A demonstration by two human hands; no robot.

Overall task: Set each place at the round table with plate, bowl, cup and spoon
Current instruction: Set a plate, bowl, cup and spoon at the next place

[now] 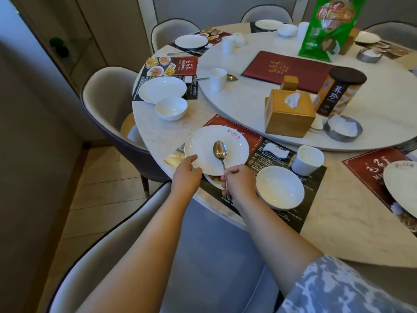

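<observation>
A white plate [203, 145] with a red logo lies on the dark placemat [316, 177] at the near place. My left hand [186, 175] grips the plate's near-left rim. My right hand [239, 180] holds the handle of a metal spoon [220, 150], whose bowl hovers over the plate. To the right on the same mat sit a white bowl [279, 187], a white cup [308, 160] and a white spoon rest [275, 151].
The place at the left has a plate [162, 89], bowl [171, 108], cup [217, 79] and spoon [232, 77]. The raised turntable [248, 105] carries a wooden tissue box [288, 114], menu, tins and ashtrays. Grey chairs [101, 91] ring the table; one stands right below my arms.
</observation>
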